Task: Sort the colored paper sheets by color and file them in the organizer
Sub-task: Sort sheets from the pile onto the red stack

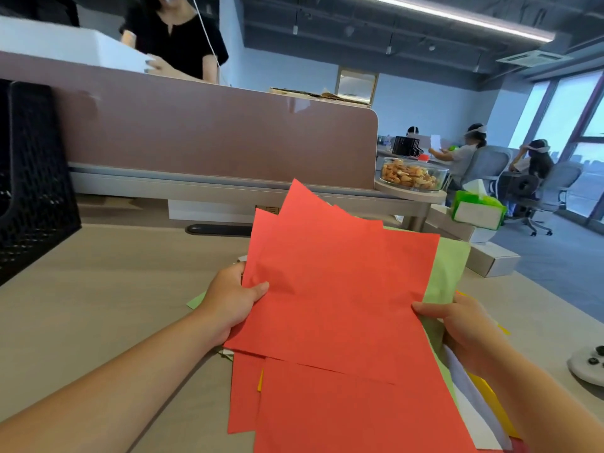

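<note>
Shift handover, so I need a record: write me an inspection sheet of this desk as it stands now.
Surface: pale desk, with paper piled at its near edge.
Job's things: red sheets fanned between both hands, more red beneath; green sheet behind them; white and yellow sheets at right; black mesh organizer far left, partly out of frame.
Clutter: bowl of nuts, tissue box, white box, white device.
Hands: left hand pinches the red sheets' left edge; right hand grips their right edge.
Cables: white cord hanging beyond the divider.
Surroundings: person behind the divider; seated people far right.
</note>
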